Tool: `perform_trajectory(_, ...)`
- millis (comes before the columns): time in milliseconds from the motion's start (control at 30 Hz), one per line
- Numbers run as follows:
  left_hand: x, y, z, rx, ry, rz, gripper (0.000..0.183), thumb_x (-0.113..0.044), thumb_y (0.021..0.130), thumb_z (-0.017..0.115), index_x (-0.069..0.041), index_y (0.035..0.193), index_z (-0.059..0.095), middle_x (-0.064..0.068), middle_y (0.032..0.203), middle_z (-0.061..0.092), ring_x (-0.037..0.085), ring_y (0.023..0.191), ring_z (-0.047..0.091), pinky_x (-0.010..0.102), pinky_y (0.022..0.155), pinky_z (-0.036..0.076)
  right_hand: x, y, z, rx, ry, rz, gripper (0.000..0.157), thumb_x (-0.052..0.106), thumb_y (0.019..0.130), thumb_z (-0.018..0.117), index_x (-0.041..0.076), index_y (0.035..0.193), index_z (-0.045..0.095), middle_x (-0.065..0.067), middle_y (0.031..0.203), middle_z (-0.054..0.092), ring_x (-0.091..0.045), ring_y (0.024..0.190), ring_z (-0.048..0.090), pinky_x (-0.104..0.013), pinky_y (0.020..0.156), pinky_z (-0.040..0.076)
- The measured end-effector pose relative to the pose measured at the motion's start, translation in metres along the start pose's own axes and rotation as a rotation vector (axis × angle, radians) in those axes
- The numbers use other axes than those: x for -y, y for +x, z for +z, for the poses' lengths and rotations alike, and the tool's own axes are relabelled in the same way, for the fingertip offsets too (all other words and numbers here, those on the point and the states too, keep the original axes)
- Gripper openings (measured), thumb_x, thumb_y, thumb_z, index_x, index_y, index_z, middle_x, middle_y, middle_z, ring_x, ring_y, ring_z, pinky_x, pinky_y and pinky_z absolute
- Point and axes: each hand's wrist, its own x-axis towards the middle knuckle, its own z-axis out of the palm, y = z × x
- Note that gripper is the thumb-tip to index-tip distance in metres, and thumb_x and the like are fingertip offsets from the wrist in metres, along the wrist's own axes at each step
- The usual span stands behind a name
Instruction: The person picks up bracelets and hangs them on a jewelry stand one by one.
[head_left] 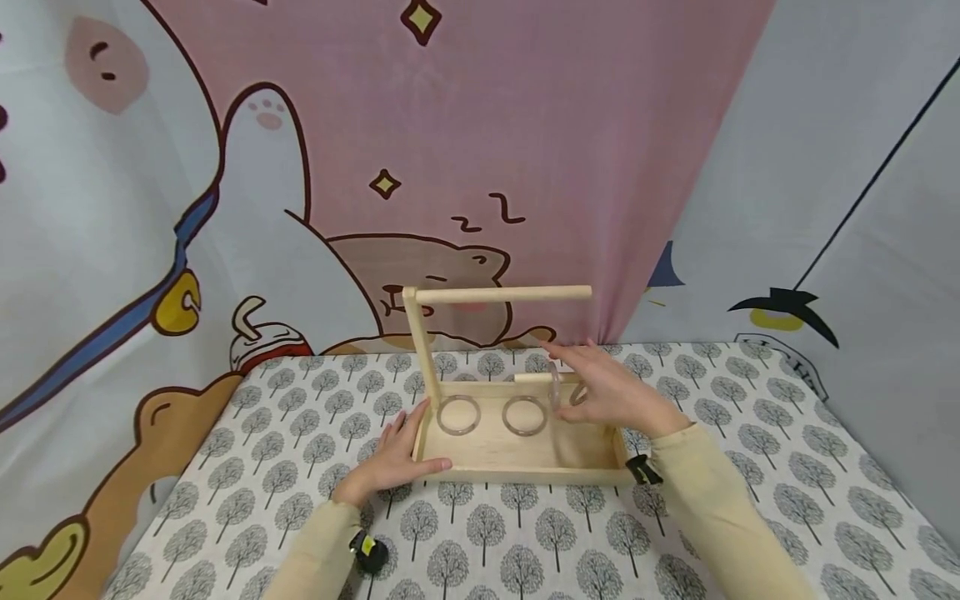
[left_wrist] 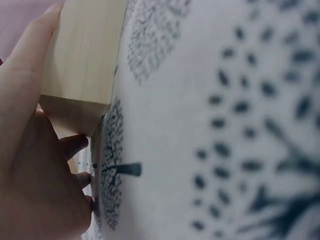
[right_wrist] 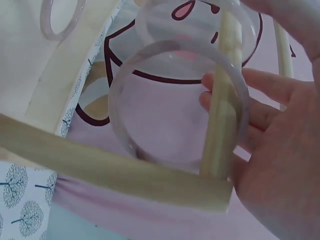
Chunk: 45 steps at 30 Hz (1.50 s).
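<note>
A wooden bangle stand (head_left: 517,475) has a shallow tray base, a tall left post with a long top bar (head_left: 504,293), and a lower bar (head_left: 534,378) behind the tray's right part. My left hand (head_left: 393,458) holds the tray's front left corner, thumb over the front edge, fingers along the side. Between the thumb and fingers of my right hand (head_left: 611,392) is a pale translucent bangle (head_left: 555,390) at the lower bar. The right wrist view shows another bangle (right_wrist: 116,112) by the wooden bar (right_wrist: 222,130); whether it encircles the bar I cannot tell.
Two more bangles, one on the left (head_left: 458,415) and one in the middle (head_left: 524,415), stand out against the tray. Beneath it lies a tree-print tablecloth (head_left: 487,533). A cartoon-print curtain (head_left: 585,167) hangs behind the table.
</note>
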Motion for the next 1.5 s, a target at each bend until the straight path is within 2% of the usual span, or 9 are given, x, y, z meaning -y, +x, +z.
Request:
perform_trajectory(167,-0.003,0.002,-0.003,-0.036,0.054,0.093,0.106,-0.047,0.079,0.076,-0.003,0.154,0.015,0.026,0.15,0.029,0.051,0.137,0.017,0.067,0.108,0.011,-0.002,-0.008,-0.008,-0.031,0.049,0.016,0.096,0.02,0.068,0.087,-0.003,0.146,0.035,-0.02,0.144,0.043,-0.043,0.132,0.036,-0.057,0.113,0.012)
perform_trajectory(333,-0.01,0.004,-0.007,-0.071,0.097,0.211,0.102,-0.042,0.079,0.077,0.005,0.15,0.02,0.03,0.148,0.03,0.048,0.131,0.034,0.065,0.104,0.026,-0.008,-0.015,-0.015,-0.057,0.08,0.02,0.094,0.014,0.068,0.087,-0.001,0.145,0.037,-0.019,0.141,0.048,-0.034,0.113,0.056,-0.057,0.113,0.013)
perform_trajectory(433,-0.017,0.004,-0.009,-0.086,0.094,0.22,0.095,-0.04,0.081,0.076,0.001,0.15,0.025,0.032,0.15,0.022,0.05,0.134,0.028,0.068,0.102,0.025,-0.012,-0.019,-0.017,-0.057,0.11,0.025,0.093,0.012,0.068,0.087,-0.003,0.145,0.036,-0.019,0.135,0.053,-0.028,0.1,0.063,-0.054,0.114,0.011)
perform_trajectory(533,-0.026,0.004,-0.01,-0.136,0.106,0.235,0.084,-0.035,0.082,0.075,-0.002,0.148,0.033,0.034,0.149,0.022,0.053,0.132,0.028,0.072,0.097,0.028,-0.016,-0.026,-0.018,-0.066,0.124,0.055,0.092,0.013,0.069,0.086,-0.003,0.145,0.037,-0.02,0.134,0.053,-0.034,0.113,0.057,-0.057,0.111,0.02)
perform_trajectory(700,-0.039,0.005,-0.008,-0.269,0.164,0.304,0.071,-0.021,0.079,0.079,0.0,0.138,0.045,0.032,0.141,0.036,0.05,0.126,0.038,0.069,0.095,0.035,-0.019,-0.038,-0.022,-0.073,0.122,0.109,0.088,0.021,0.075,0.084,0.0,0.146,0.037,-0.022,0.14,0.045,-0.04,0.124,0.045,-0.06,0.1,0.036)
perform_trajectory(833,-0.047,0.004,-0.003,-0.375,0.2,0.292,0.067,-0.016,0.076,0.081,0.001,0.133,0.051,0.029,0.139,0.04,0.048,0.124,0.041,0.065,0.095,0.039,-0.023,-0.045,-0.023,-0.069,0.125,0.121,0.086,0.02,0.078,0.081,-0.002,0.147,0.035,-0.023,0.143,0.042,-0.041,0.127,0.042,-0.06,0.102,0.034)
perform_trajectory(933,-0.053,0.005,0.001,-0.405,0.203,0.266,0.067,-0.016,0.075,0.081,0.002,0.132,0.052,0.026,0.14,0.041,0.047,0.123,0.042,0.064,0.096,0.039,-0.026,-0.051,-0.023,-0.08,0.115,0.127,0.086,0.022,0.078,0.081,-0.001,0.147,0.035,-0.023,0.144,0.041,-0.042,0.129,0.04,-0.061,0.103,0.032)
perform_trajectory(1267,-0.06,0.022,0.019,-0.366,0.194,0.34,0.063,-0.021,0.073,0.083,0.002,0.125,0.055,0.021,0.126,0.054,0.043,0.114,0.051,0.06,0.091,0.044,-0.039,-0.071,-0.018,-0.1,0.173,0.207,0.088,0.023,0.08,0.08,0.002,0.15,0.03,-0.023,0.149,0.033,-0.045,0.134,0.03,-0.067,0.102,0.027)
perform_trajectory(1500,-0.074,0.039,0.031,-0.3,0.231,0.28,0.075,-0.033,0.075,0.082,-0.001,0.135,0.05,0.019,0.115,0.059,0.032,0.101,0.057,0.05,0.087,0.049,-0.051,-0.084,0.007,-0.107,0.265,0.274,0.092,0.025,0.081,0.079,-0.003,0.15,0.024,-0.028,0.146,0.033,-0.049,0.13,0.032,-0.069,0.101,0.026)
